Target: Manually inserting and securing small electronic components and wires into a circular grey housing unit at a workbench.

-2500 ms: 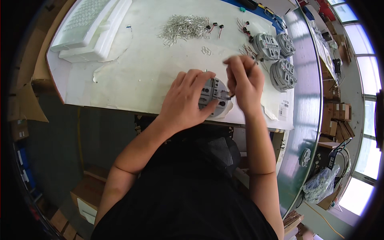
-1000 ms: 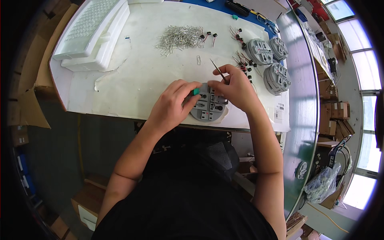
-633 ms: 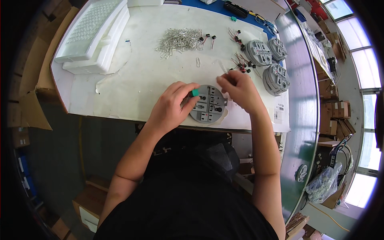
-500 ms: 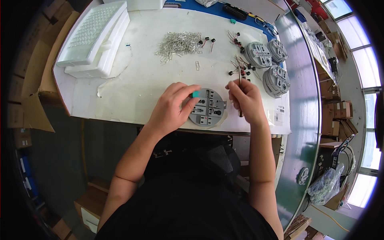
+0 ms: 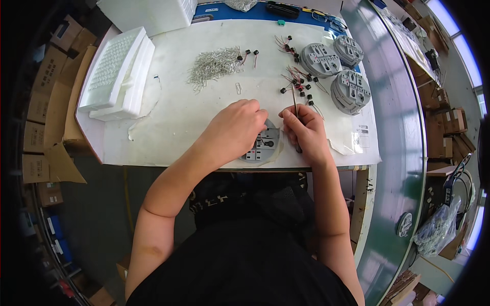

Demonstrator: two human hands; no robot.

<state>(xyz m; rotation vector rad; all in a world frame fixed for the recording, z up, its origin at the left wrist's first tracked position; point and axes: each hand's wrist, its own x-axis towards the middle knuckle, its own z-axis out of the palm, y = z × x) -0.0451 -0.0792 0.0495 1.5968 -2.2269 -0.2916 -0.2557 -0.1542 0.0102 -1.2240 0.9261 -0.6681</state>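
Over the far left part of a round grey plastic base [image 5: 267, 148], my left hand [image 5: 239, 130] is closed with its fingertips bent down. Whatever those fingers hold is hidden behind the hand. On the base, small pale blocks and a dark round part show in their slots. Just right of the base, my right hand [image 5: 307, 133] is closed around slim metal tweezers [image 5: 294, 98], held nearly upright with the points away from me. Beyond that hand lie several small black round parts with thin red and dark wires [image 5: 297, 77].
Stacked grey round bases [image 5: 350, 92] stand at the right. A heap of small metal clips [image 5: 217, 66] covers the table's middle, with one loose clip [image 5: 238, 88] nearer me. White foam trays [image 5: 115, 76] sit at the left. A small green block [image 5: 281, 23] lies at the back.
My left hand has moved right over the base, and the green block it pinched is out of sight. The tweezers stay in my right hand, and the whole view has shifted slightly.
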